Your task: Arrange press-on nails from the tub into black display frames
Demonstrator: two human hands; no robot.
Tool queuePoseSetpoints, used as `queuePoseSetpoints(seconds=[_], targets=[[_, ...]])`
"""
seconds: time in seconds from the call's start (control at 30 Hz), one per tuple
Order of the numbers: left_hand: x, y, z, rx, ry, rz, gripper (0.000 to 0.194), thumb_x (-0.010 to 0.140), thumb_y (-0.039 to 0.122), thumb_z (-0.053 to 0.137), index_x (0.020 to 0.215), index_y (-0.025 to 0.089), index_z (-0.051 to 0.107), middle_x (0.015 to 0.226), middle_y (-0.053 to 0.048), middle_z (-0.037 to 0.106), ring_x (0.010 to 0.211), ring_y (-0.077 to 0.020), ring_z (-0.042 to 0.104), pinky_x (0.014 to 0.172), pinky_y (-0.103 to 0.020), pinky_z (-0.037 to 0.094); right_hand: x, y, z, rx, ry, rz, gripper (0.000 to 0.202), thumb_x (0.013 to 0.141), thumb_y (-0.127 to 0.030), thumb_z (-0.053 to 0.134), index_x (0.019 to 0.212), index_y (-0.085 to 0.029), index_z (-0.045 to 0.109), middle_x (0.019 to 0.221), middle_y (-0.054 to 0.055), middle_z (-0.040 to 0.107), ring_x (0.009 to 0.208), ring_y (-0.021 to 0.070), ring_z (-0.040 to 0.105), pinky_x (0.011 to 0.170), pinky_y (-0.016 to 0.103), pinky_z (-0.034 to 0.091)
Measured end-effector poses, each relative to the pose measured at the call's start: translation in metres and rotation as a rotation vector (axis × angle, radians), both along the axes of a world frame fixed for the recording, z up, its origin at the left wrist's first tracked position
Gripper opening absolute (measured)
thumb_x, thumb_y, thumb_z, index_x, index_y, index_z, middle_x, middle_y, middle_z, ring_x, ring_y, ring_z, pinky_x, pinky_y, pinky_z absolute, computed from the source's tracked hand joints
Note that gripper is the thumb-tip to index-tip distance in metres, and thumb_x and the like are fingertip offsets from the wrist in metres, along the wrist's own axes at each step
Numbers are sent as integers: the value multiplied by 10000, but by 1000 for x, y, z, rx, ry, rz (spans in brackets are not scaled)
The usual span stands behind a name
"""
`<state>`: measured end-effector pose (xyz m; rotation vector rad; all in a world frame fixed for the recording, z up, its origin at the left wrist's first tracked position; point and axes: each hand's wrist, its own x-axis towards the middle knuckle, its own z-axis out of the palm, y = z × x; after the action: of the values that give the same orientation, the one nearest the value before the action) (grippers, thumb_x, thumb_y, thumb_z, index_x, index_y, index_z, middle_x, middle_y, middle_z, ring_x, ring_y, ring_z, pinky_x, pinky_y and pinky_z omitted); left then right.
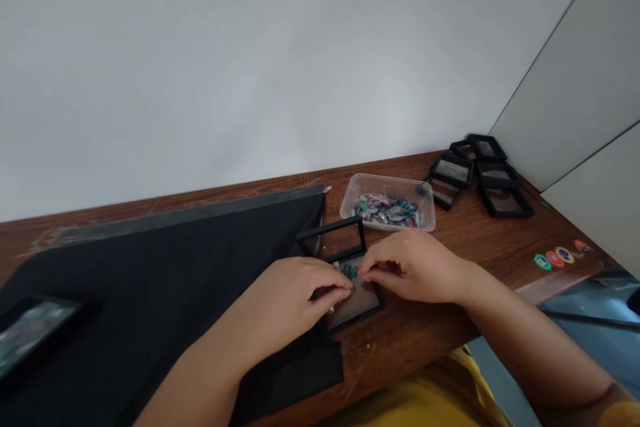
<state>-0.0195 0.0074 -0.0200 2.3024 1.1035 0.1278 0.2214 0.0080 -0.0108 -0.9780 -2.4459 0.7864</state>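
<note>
While we lean over the bench, our two hands meet above an open black display case, and the work looks like setting small coloured stones into its lower tray. Our left hand comes in over the black cloth, its fingers curled narrow and pressed down at the tray's near left edge; they seem to pinch something small, though we cannot tell what. Our right hand arches over the tray from the right, fingertips drawn close together and touching or nearly touching the little cluster of stones that lies between the two hands. So the stones sit just under and between our fingertips, inside the case, not on the bare wood.

To do this step well, we judge that we should keep one hand steadying the case, since it rests half on the cloth and half on the wood and could rock. We should nudge each stone with light fingertip pressure, keeping them flat and apart rather than heaped, and stay clear of the hinged lid standing up just behind.

Beyond the case, a clear plastic tub holds more stones of the same kind. Further right, near the wall, several black cases lie spread in a loose group. Coloured round stickers sit on the bench's right edge, well apart from our hands.
</note>
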Motion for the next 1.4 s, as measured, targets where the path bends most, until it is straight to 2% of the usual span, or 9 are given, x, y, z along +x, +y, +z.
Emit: queuePoseSetpoints(seconds=[0.33, 0.57, 0.7, 0.87, 1.03, 1.23, 1.4], targets=[[0, 1, -2, 35, -50, -136, 298, 1006, 207, 532, 1008, 304, 813, 1020, 2, 803, 969, -189, 727, 890, -301, 542, -1, -1, 1, -8, -12, 3, 125, 938, -114, 674, 949, -203, 760, 898, 10, 806, 796, 145, 703, 714, 246, 443], [2, -3, -7, 45, -82, -83, 251, 1023, 243, 543, 1017, 268, 794, 1077, -18, 779, 1009, -195, 719, 922, -327, 546, -1, -1, 2, -7, -26, 8, 128, 933, -107, 670, 944, -193, 764, 901, 14, 809, 808, 155, 711, 725, 254, 452], [0, -3, -9, 87, -62, -70, 186, 981, 263, 620, 1048, 274, 793, 1100, -14, 781, 1038, -210, 723, 944, -337, 546, -1, -1, 2, -10, -45, 4, 139, 926, -103, 670, 948, -198, 769, 908, 12, 812, 818, 159, 716, 728, 256, 452], [1, -2, -6, 78, 26, -52, 193, 913, 241, 704, 1079, 281, 795, 1151, -15, 780, 1082, -234, 725, 953, -348, 539, -1, -1, 3, -29, -91, -1, 151, 899, -85, 685, 915, -198, 783, 875, 3, 810, 798, 156, 716, 715, 249, 446], [4, -3, 1, 62, 59, -10, 127, 883, 277, 736, 998, 286, 789, 1070, 1, 782, 1005, -228, 723, 887, -340, 515, -1, -1, 1, -38, -71, 44, 156, 867, -65, 703, 877, -193, 791, 880, 0, 815, 820, 157, 733, 755, 249, 470], [5, -8, 6, -94, 122, 2, 101, 840, 366, 741, 889, 283, 768, 843, 20, 735, 778, -192, 665, 707, -310, 431, -11, -6, -7, -42, -148, 99, 148, 888, -98, 694, 907, -188, 809, 912, 12, 821, 846, 187, 745, 729, 277, 464], [0, -8, 11, -34, 83, 81, 225, 849, 467, 671, 797, 248, 660, 751, 16, 671, 691, -181, 591, 656, -306, 387, -16, -7, -11, -31, -187, 105, 131, 888, -106, 708, 909, -192, 804, 959, 17, 815, 897, 194, 744, 717, 275, 453]])
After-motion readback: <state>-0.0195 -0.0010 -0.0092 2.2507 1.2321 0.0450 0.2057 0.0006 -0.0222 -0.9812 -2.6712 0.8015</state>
